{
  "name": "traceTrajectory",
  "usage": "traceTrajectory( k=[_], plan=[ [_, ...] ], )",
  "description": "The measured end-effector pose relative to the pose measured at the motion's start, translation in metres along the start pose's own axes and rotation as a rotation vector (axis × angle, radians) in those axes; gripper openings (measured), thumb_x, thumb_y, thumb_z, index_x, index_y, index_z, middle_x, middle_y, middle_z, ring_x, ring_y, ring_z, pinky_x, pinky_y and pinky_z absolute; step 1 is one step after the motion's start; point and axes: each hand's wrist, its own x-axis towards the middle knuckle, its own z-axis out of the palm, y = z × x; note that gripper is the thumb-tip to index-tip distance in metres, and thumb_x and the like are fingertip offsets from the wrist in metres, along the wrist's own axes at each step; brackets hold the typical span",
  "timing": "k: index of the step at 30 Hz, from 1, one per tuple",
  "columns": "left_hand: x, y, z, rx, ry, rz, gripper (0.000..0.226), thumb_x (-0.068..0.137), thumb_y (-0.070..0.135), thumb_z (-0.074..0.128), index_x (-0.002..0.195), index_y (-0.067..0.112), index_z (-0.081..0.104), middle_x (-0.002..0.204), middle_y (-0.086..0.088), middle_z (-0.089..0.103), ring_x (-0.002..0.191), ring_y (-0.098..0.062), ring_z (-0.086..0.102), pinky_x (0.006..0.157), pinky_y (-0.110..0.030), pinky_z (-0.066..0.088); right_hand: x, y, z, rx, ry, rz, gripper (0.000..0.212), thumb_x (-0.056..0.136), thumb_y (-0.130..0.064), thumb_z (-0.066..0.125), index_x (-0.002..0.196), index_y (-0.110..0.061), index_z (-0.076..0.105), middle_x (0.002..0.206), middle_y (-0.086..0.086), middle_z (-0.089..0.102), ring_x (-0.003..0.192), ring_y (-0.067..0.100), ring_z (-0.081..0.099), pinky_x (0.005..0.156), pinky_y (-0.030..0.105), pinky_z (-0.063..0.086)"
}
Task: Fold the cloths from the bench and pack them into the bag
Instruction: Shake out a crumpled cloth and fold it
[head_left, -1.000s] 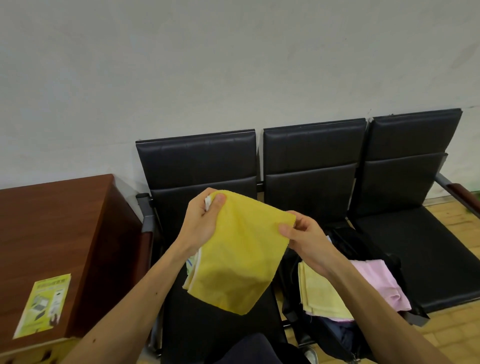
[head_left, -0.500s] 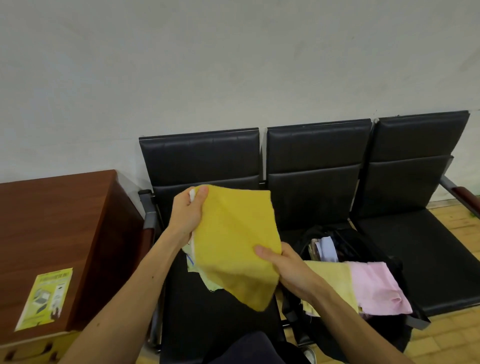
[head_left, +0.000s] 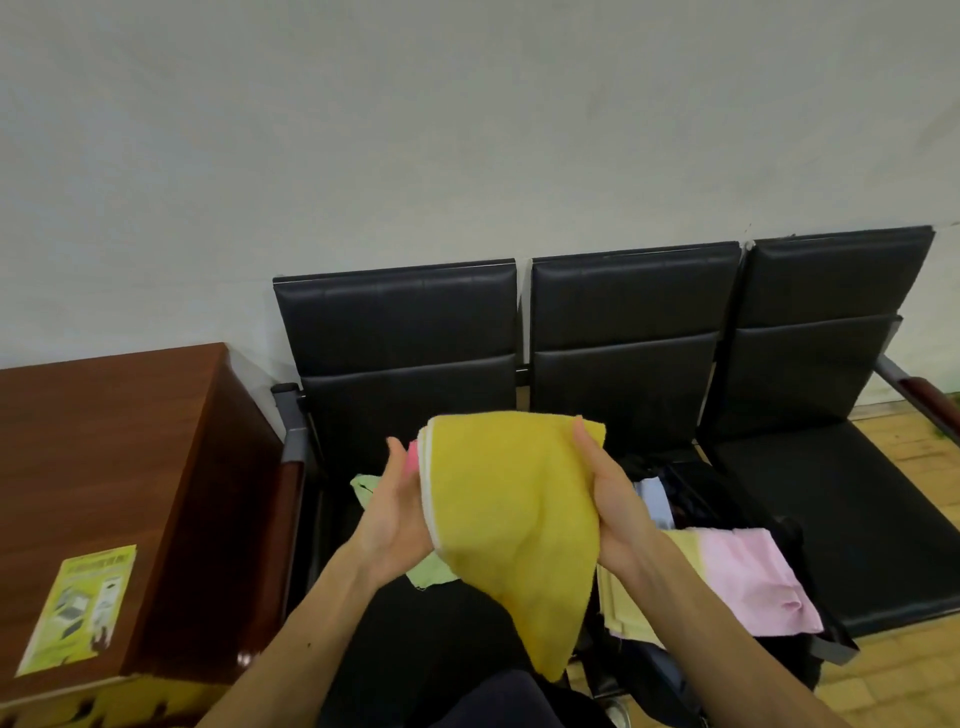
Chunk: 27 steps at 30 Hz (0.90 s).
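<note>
Counting things up first: two hands, one yellow cloth (head_left: 509, 519), and it's being held up in the air over the left seat of the three-seat surface (head_left: 857, 519). The right hand (head_left: 618, 514) is clamped on the cloth's right edge, thumb laid over the front and fingers hidden behind. The left hand (head_left: 395, 514) is set flat against the folded, white-hemmed left edge. Its fingers are mostly covered, so whether anything is actually gripped there can't be told. A small pink bit (head_left: 413, 460) is peeking out beside that edge, too little of it shown to be identified.

One light green cloth (head_left: 363, 486) is left lying on the seat under the left hand. One black bag (head_left: 779, 540) is parked on the middle seat, with two folded cloths laid on top: one pale yellow cloth (head_left: 623, 608) and one pink cloth (head_left: 753, 582), touching side by side. One wooden cabinet (head_left: 130, 467) is seen at the left, with one green leaflet (head_left: 78, 608) on it.

Compared with half a second back: the yellow cloth has been doubled over, the right hand has been brought up from the lower edge to level with the left, and the whole bundle has been shifted rightward.
</note>
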Motion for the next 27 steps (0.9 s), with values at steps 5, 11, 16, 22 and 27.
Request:
traceTrajectory(
  k=[5, 11, 16, 22, 27],
  plan=[
    [0.006, 0.010, -0.008, 0.435, 0.181, 0.140, 0.102, 0.063, 0.036, 0.093, 0.143, 0.052, 0.031, 0.149, -0.010, 0.044, 0.122, -0.031, 0.060, 0.098, -0.051, 0.053, 0.015, 0.000, -0.015, -0.469, 0.048, -0.038, 0.064, 0.075, -0.026, 0.080, 0.132, -0.018, 0.054, 0.123, 0.006, 0.066, 0.109, 0.025, 0.066, 0.096, 0.048, 0.054],
    [0.009, 0.018, 0.002, 0.619, 0.117, 0.342, 0.062, 0.083, 0.020, 0.073, 0.133, 0.047, 0.048, 0.123, -0.011, 0.067, 0.111, -0.025, 0.068, 0.090, -0.049, 0.058, 0.028, -0.005, -0.026, -0.648, 0.252, -0.227, 0.088, 0.075, -0.022, 0.085, 0.141, -0.033, 0.028, 0.124, 0.003, 0.053, 0.111, 0.024, 0.059, 0.093, 0.046, 0.054],
    [0.009, 0.032, 0.004, 0.775, 0.146, 0.419, 0.046, 0.087, 0.013, 0.073, 0.128, 0.031, 0.061, 0.115, 0.000, 0.070, 0.107, -0.014, 0.069, 0.084, -0.029, 0.059, 0.029, -0.017, -0.029, -1.013, 0.029, -0.311, 0.080, 0.071, -0.028, 0.088, 0.138, -0.036, 0.044, 0.128, -0.006, 0.051, 0.118, 0.018, 0.053, 0.095, 0.040, 0.053],
    [0.016, 0.044, 0.008, 0.939, 0.187, 0.475, 0.056, 0.075, 0.013, 0.085, 0.122, 0.034, 0.062, 0.115, 0.004, 0.070, 0.104, -0.011, 0.069, 0.088, -0.032, 0.059, 0.034, -0.016, -0.023, -1.375, 0.117, -0.430, 0.078, 0.076, -0.026, 0.084, 0.143, -0.023, 0.044, 0.135, -0.002, 0.049, 0.125, 0.016, 0.044, 0.106, 0.036, 0.039],
    [0.019, 0.040, 0.009, 1.082, 0.280, 0.533, 0.064, 0.074, 0.018, 0.086, 0.133, 0.024, 0.061, 0.116, 0.008, 0.068, 0.105, -0.009, 0.066, 0.090, -0.031, 0.057, 0.035, -0.019, -0.019, -1.375, 0.234, -0.503, 0.066, 0.082, -0.026, 0.079, 0.140, -0.017, 0.051, 0.134, 0.003, 0.057, 0.124, 0.020, 0.051, 0.100, 0.033, 0.042]
  ],
)
